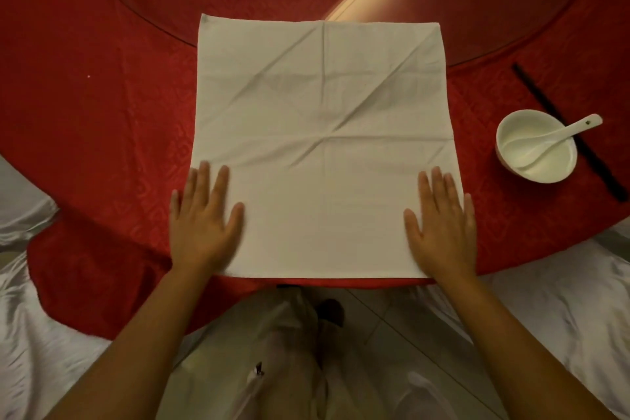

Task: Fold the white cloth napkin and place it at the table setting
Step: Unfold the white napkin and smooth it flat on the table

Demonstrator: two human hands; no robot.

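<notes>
A white cloth napkin (pixel 324 133) lies spread flat as a full square on the red tablecloth (pixel 112 119), creased along old fold lines. Its near edge reaches the table's front edge. My left hand (pixel 204 218) rests palm down on the napkin's near left corner, fingers spread, partly over the napkin's left side. My right hand (pixel 443 222) lies flat on the near right corner in the same way. Neither hand grips the cloth.
To the right stand a white bowl (pixel 559 167) with a white ceramic spoon (pixel 562 135) in it, and dark chopsticks (pixel 549 102) lie just behind. A glass turntable rim (pixel 150 24) curves across the back. White satin chair covers (pixel 562 310) flank my legs.
</notes>
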